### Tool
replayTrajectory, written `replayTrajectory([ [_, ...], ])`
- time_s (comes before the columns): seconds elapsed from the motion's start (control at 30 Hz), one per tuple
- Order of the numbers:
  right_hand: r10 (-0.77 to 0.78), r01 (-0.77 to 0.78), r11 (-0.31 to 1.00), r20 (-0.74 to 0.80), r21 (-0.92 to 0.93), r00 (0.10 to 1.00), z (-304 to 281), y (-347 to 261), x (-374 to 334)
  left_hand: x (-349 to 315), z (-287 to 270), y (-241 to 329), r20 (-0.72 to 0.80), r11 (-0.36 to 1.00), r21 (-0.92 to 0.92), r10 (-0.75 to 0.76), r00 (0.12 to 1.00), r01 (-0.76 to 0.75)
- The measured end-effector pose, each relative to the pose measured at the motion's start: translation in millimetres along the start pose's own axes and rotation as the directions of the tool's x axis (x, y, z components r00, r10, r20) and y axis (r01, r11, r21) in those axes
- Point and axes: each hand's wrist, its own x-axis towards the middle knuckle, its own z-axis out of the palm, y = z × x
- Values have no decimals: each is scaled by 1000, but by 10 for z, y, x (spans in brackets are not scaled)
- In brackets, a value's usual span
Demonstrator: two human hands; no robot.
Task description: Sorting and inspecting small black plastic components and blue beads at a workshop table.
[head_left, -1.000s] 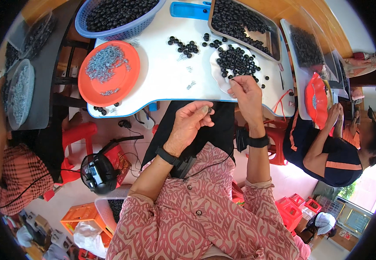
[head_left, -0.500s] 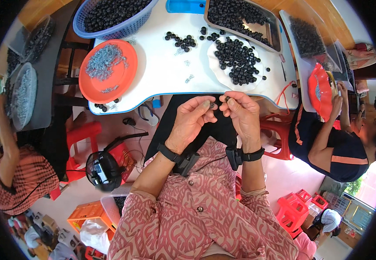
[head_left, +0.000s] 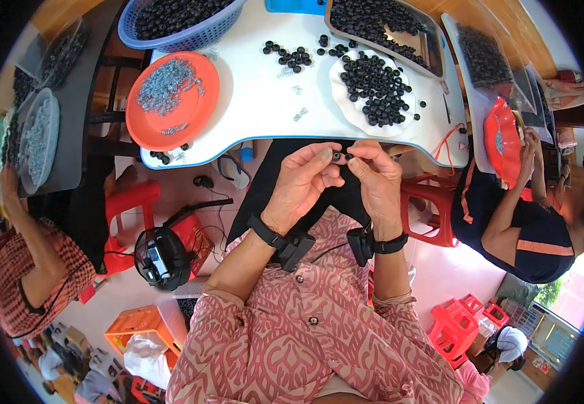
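The white table (head_left: 255, 108) fills the top of the view, with a blue basket (head_left: 204, 34) at its far left, a metal tray (head_left: 408, 39) at its far right, an orange-red plate (head_left: 201, 104) on the left and a scalloped white plate (head_left: 339, 101) on the right, and here at the near edge come both hands! The left hand (head_left: 303, 180) has thumb and forefinger pinched on a first black piece (head_left: 336, 155), right at the fingertips; the right hand (head_left: 377, 176) pinches a second black piece (head_left: 349, 156) the same way, and the two sit side by side, so close you can't tell whether they touch. A second ago that right hand was over at the white plate; half a second ago the pieces were clearly apart, and now the gap has all but vanished!
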Motion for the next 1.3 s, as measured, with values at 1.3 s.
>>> replayTrajectory([
  [1.3,-153,159,926,43,-343,987,115,11,-12,-33,46,-58,-42,987,99,129,991,-125],
])
